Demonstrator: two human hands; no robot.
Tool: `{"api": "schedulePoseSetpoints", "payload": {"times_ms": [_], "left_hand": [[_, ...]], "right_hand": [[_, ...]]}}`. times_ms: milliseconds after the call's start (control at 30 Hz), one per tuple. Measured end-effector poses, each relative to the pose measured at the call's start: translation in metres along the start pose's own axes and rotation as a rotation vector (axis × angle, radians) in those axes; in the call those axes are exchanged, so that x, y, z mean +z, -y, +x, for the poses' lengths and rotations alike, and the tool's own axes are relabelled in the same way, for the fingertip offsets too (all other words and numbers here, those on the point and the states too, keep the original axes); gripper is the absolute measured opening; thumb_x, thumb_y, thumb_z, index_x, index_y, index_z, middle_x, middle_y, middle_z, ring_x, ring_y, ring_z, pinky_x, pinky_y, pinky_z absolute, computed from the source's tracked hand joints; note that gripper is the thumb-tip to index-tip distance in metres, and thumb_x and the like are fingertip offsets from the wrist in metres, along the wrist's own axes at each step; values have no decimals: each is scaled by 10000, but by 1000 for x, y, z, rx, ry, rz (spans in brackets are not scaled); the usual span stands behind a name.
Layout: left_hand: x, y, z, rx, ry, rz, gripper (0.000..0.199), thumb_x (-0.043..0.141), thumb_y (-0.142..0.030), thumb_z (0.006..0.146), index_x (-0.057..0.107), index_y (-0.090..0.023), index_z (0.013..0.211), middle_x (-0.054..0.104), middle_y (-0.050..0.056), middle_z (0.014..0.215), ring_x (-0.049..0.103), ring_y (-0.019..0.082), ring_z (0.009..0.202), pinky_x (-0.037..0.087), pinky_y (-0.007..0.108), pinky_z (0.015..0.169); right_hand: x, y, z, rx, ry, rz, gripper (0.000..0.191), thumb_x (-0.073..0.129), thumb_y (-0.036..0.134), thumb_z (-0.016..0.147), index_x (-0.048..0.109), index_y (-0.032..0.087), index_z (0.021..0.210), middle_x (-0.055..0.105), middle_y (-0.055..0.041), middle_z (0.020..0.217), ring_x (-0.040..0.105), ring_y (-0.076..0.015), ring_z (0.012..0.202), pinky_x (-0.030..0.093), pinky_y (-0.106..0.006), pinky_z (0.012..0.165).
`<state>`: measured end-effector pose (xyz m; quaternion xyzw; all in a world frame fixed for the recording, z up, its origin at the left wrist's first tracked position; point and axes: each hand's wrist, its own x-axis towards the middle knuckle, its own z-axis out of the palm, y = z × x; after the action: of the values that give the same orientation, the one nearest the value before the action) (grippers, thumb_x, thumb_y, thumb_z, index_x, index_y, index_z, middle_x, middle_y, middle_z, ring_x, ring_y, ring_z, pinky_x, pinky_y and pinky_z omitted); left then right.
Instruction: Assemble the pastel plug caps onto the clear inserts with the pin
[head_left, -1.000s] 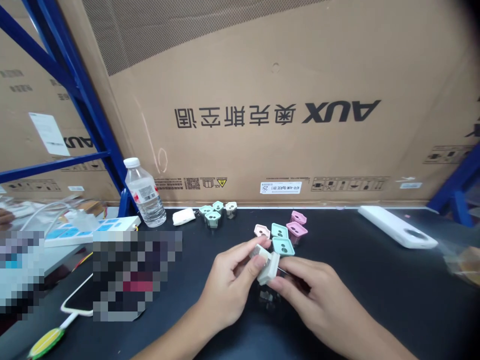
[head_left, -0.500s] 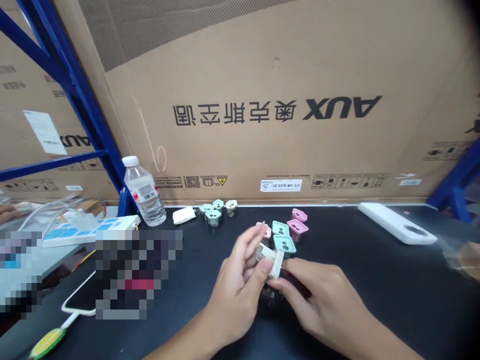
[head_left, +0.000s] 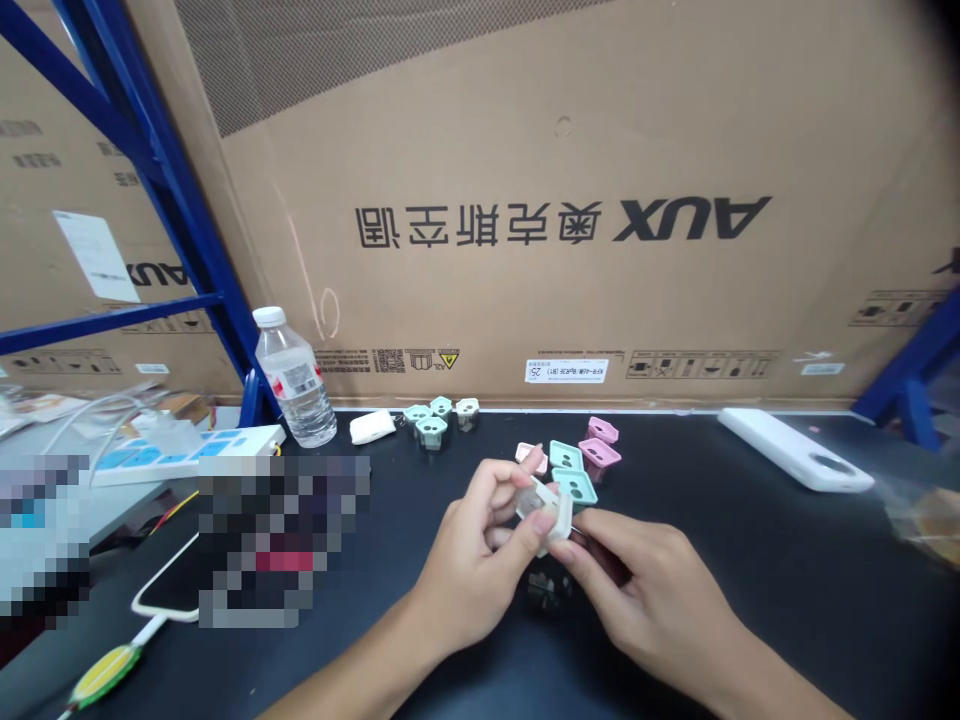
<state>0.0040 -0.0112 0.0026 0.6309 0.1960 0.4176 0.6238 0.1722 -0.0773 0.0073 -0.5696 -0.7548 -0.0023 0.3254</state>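
My left hand is closed around a small white pencil sharpener with a translucent body, thumb pressing its side. My right hand is pinched at the sharpener's right side, with a thin metallic tip between thumb and forefinger; the rest of that slim tool is mostly hidden in the fingers. Just beyond the hands stand two mint sharpeners, a pale pink one and two darker pink ones, with two-hole tops. A clear piece lies on the black table beneath my hands.
Farther back are mint sharpeners, a cream one, a white case and a water bottle. A power strip and a phone lie left, a long white device right. Large cartons stand behind.
The view has shifted slightly. The white sharpener is turned a little in my left hand, and the clear piece beneath shows more. Both hands keep their grips.
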Motion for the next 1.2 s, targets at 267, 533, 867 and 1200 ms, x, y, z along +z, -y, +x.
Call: {"api": "schedulePoseSetpoints", "payload": {"times_ms": [267, 533, 867, 1200], "left_hand": [[-6, -8, 7, -132, -53, -96, 296, 777, -297, 740, 593, -147, 916, 686, 129, 1133, 653, 274, 1033, 585, 259, 651], [-17, -14, 11, -152, 42, -56, 259, 765, -250, 752, 617, -142, 936, 686, 57, 926, 647, 128, 735, 566, 255, 668], [-18, -2, 18, -162, -61, -141, 270, 776, -291, 744, 633, -112, 888, 692, 50, 850, 672, 144, 764, 592, 264, 674], [-25, -6, 21, -101, -161, -80, 228, 740, -297, 791, 649, -120, 902, 703, 46, 873, 672, 140, 798, 594, 255, 714]], "right_hand": [[2, -3, -2, 52, 61, 26, 329, 498, 390, 949, 439, 217, 676, 464, 41, 568, 424, -106, 484, 308, -247, 507], [-7, -8, 4, 49, 154, 43, 300, 454, 388, 972, 508, 216, 731, 506, 26, 601, 441, -123, 513, 324, -258, 523], [-13, -8, 17, 121, 239, 152, 359, 399, 432, 994, 578, 216, 770, 593, 1, 650, 509, -143, 572, 367, -259, 545], [-13, -16, 14, 180, 302, 97, 403, 301, 423, 1024, 486, 223, 728, 609, 11, 709, 563, -158, 649, 373, -284, 617]]}}
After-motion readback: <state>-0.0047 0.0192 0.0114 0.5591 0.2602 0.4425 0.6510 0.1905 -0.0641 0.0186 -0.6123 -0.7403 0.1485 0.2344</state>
